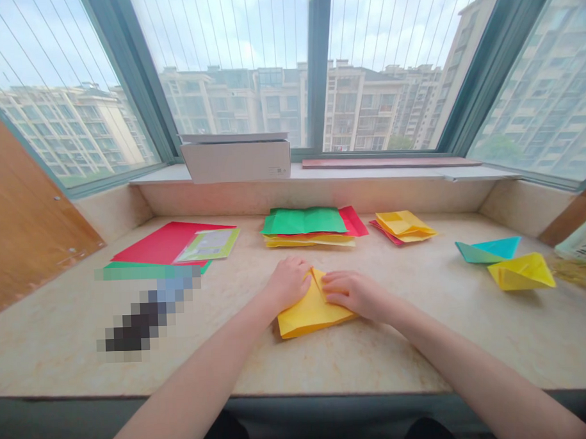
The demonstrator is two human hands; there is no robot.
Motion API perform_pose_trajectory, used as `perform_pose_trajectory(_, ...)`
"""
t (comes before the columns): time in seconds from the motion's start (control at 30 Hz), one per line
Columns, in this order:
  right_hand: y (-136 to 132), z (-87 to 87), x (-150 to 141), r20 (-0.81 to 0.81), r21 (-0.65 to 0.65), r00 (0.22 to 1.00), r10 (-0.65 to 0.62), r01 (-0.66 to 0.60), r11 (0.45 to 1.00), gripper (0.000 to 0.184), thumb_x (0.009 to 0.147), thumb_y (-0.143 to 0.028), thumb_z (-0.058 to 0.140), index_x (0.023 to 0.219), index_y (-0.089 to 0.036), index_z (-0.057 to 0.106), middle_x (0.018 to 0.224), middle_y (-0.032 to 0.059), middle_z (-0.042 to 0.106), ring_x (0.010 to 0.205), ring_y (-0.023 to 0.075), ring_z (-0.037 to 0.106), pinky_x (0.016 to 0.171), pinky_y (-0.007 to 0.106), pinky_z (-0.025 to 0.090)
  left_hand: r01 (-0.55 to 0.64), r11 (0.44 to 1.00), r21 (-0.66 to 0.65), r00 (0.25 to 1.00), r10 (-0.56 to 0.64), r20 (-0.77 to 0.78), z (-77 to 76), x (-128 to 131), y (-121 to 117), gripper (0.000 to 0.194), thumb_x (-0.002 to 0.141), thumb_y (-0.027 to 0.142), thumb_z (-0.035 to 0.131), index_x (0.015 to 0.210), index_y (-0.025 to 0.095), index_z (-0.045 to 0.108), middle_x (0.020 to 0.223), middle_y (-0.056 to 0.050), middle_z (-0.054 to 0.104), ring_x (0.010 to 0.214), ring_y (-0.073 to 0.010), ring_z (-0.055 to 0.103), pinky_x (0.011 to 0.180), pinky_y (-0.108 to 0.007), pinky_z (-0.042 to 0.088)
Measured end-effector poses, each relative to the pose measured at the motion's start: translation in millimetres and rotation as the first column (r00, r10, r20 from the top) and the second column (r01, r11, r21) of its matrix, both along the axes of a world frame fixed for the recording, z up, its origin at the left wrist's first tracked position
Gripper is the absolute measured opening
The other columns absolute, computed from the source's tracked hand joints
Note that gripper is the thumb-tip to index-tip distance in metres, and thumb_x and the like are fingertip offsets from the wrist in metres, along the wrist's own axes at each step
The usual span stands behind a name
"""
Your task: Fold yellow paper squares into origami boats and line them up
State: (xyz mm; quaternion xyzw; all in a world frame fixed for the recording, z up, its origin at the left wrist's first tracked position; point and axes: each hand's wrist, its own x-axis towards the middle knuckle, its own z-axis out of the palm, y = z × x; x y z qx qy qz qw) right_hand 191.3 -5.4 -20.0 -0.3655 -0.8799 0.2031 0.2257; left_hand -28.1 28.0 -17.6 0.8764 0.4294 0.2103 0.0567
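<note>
A folded sheet of yellow paper (313,313) lies on the countertop in front of me, with a crease line running down from its peak. My left hand (291,280) is closed on the paper's upper left side, its fingers bent over the edge. On the upper right side, my right hand (356,291) holds the paper with its fingers pressed together near the crease. Parts of the paper's sides are hidden under both hands.
Behind the hands lies a stack of creased green paper (305,220) with red and yellow sheets. Folded yellow paper (403,224) sits right of it. Blue (489,250) and yellow (522,272) paper boats stand farther right. Red sheets (166,243) lie left; a white box (238,160) rests on the sill.
</note>
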Motion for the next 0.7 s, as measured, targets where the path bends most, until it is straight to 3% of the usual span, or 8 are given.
perform_pose_trajectory(0.17,0.8,-3.5,-0.6,0.06,0.109,0.978,-0.201,0.194,0.975,0.056,0.082,-0.037,0.071,0.135,-0.023,0.059,0.134,0.0124,0.063,0.125,0.0321,0.055,0.109,0.05,0.039,-0.072,0.997,0.014,0.997,0.071,0.025,-2.2,-1.6,3.6,0.038,0.089,0.024,0.051,0.125,0.016,0.063,0.116,-0.016,0.068,0.109,-0.0308,0.058,0.097,-0.045,0.043)
perform_pose_trajectory(0.33,-1.3,1.5,0.9,0.026,0.113,0.984,-0.176,0.172,0.979,0.062,0.078,-0.031,0.075,0.137,-0.027,0.057,0.129,0.0094,0.065,0.122,0.0305,0.057,0.108,0.048,0.04,-0.073,0.997,-0.038,0.986,0.078,0.145,-0.8,0.4,1.6,0.036,0.088,0.03,0.054,0.12,0.018,0.068,0.109,-0.013,0.072,0.103,-0.0303,0.061,0.096,-0.043,0.043)
perform_pose_trajectory(0.47,-2.8,8.4,5.9,-0.034,0.122,0.995,-0.098,0.101,0.987,0.063,0.079,-0.018,0.071,0.138,-0.032,0.055,0.137,0.0049,0.06,0.125,0.0273,0.055,0.108,0.043,0.042,0.035,0.977,-0.212,0.914,0.055,0.401,9.4,-0.1,-1.0,0.026,0.086,0.039,0.058,0.091,0.021,0.076,0.091,-0.009,0.075,0.091,-0.0279,0.065,0.086,-0.036,0.046)
perform_pose_trajectory(0.53,-1.0,11.8,10.7,-0.051,0.146,0.993,-0.104,0.11,0.983,0.061,0.08,-0.016,0.07,0.137,-0.034,0.056,0.136,0.004,0.061,0.124,0.0276,0.056,0.107,0.045,0.042,0.074,0.945,-0.318,0.887,0.083,0.454,16.1,-0.9,-2.1,0.027,0.085,0.041,0.059,0.082,0.02,0.076,0.083,-0.007,0.075,0.08,-0.0248,0.065,0.074,-0.032,0.047)
perform_pose_trajectory(0.7,8.1,21.7,24.1,-0.218,0.188,0.934,-0.284,0.326,0.927,0.05,0.082,-0.027,0.072,0.131,-0.029,0.061,0.122,0.0069,0.069,0.115,0.0293,0.062,0.102,0.048,0.044,0.128,0.854,-0.504,0.795,0.215,0.567,26.8,0.4,-5.6,0.032,0.082,0.046,0.063,0.076,0.016,0.07,0.072,-0.004,0.07,0.063,-0.0186,0.062,0.057,-0.026,0.043)
